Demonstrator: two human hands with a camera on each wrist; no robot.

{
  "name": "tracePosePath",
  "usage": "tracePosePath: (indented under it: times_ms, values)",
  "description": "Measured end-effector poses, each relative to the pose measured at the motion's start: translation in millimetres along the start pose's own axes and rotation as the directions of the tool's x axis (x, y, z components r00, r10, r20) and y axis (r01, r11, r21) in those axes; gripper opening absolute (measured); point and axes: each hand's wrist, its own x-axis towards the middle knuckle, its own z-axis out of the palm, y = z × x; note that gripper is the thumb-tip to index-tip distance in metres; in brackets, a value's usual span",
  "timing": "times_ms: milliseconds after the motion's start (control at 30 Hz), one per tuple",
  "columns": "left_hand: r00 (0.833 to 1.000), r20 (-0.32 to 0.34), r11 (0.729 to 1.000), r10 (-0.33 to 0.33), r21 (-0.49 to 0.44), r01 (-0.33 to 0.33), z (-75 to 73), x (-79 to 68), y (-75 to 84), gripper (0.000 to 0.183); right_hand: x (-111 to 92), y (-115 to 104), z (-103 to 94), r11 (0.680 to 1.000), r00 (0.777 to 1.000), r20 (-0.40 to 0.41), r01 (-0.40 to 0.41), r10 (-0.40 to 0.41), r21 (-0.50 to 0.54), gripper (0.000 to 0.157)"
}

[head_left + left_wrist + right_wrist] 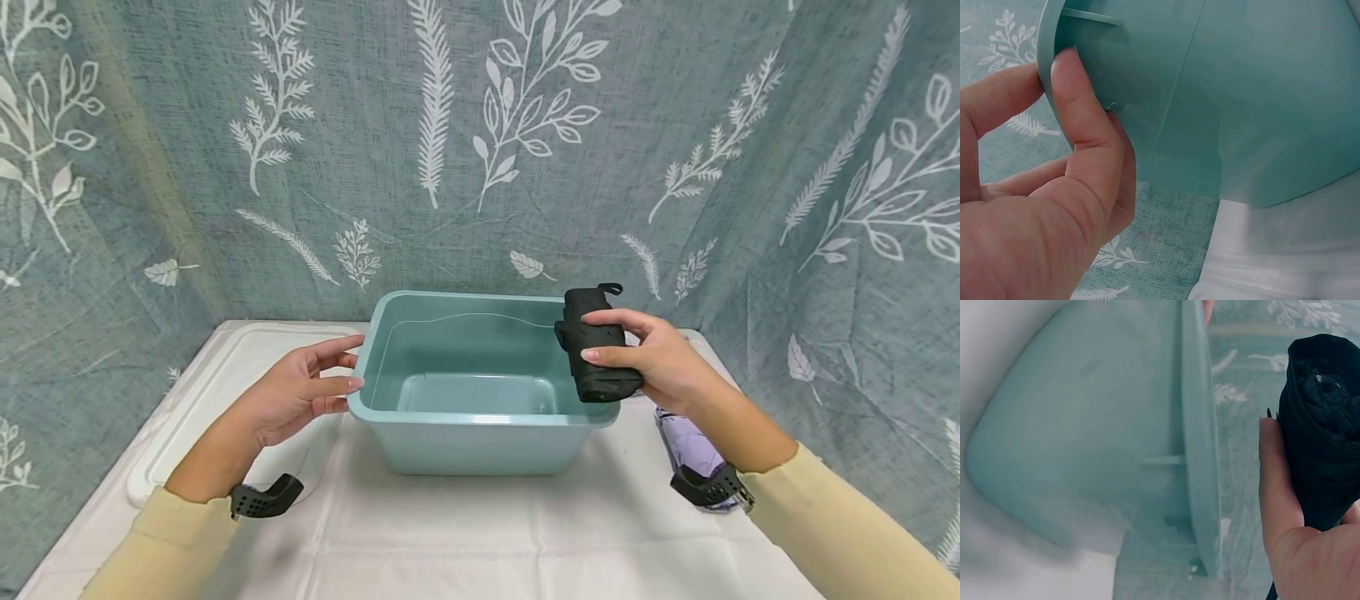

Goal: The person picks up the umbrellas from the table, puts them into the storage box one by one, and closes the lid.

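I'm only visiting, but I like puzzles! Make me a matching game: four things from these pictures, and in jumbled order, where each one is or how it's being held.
Things
1. Black folded umbrella
2. Teal plastic tub
3. White lid
4. Purple bundle

Places and states
A. Flat on the white tablecloth, left of the tub
B. Rim pinched by the left hand
C. On the tablecloth, right of the tub
D. Held up in the right hand

Right pairs: 1-D, 2-B, 3-A, 4-C
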Motion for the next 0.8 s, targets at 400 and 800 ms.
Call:
tracePosePath:
  times_ms: [400,800]
  values:
    - [1.000,0.005,1.000,0.006,-0.011,-0.006,-1.0,1.2,-2.8,0.078,22,-14,12.6,0.998,0.999,0.024,-0.025,0.026,-0.053,0.064]
    - [1.000,0.022,0.999,0.022,-0.039,-0.021,-1.7,2.6,-4.2,0.078,46,-23,21.1,0.994,0.996,0.070,-0.052,0.058,-0.091,0.061]
